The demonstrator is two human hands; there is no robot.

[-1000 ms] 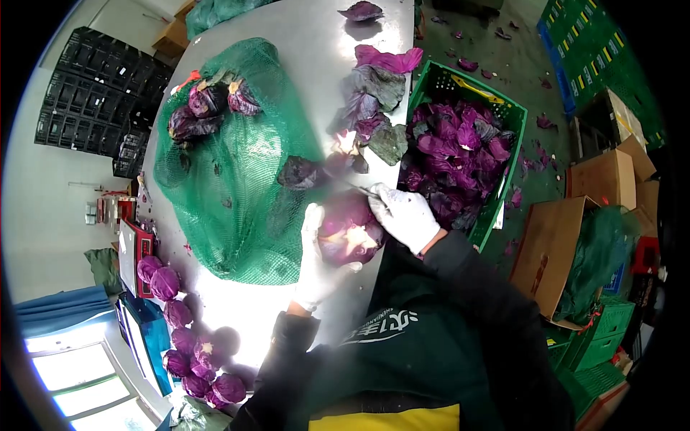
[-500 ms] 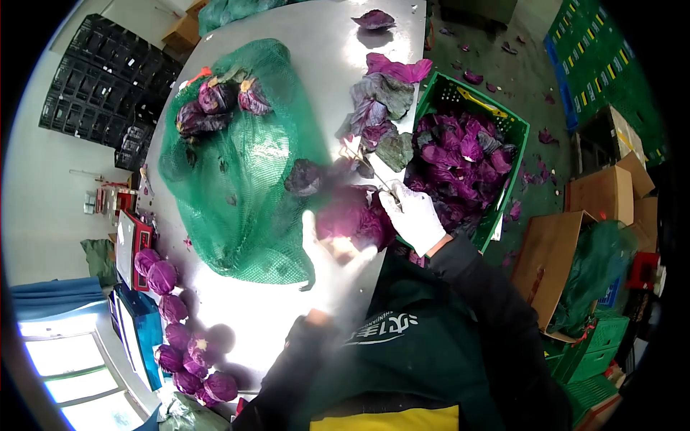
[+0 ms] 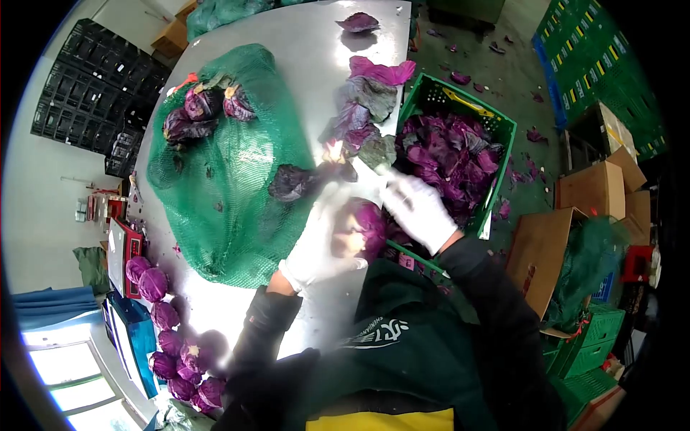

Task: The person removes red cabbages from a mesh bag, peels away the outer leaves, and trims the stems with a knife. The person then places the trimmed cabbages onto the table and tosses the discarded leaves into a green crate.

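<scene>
My left hand (image 3: 316,241), in a white glove, curves around the left side of a trimmed red cabbage (image 3: 369,228) at the table's near edge. Its pale cut base faces my left palm. My right hand (image 3: 420,210), also gloved and blurred by motion, is just right of the cabbage, fingers curled as around a knife whose blade is too smeared to make out. Loose dark outer leaves (image 3: 291,182) lie beyond my left hand. More stripped leaves (image 3: 370,100) are heaped farther up the table.
A green mesh bag (image 3: 233,172) with several untrimmed cabbages spreads across the table (image 3: 302,36). Several trimmed cabbages (image 3: 169,341) line the left edge beside a red-framed scale (image 3: 126,255). A green crate (image 3: 505,158) of leaves stands right; cardboard boxes (image 3: 543,262) lie beyond.
The cabbage has turned and shows a smoother purple side. My left hand has closed in around it from an open spread. My right hand has shifted slightly, and the knife's thin blade has blurred.
</scene>
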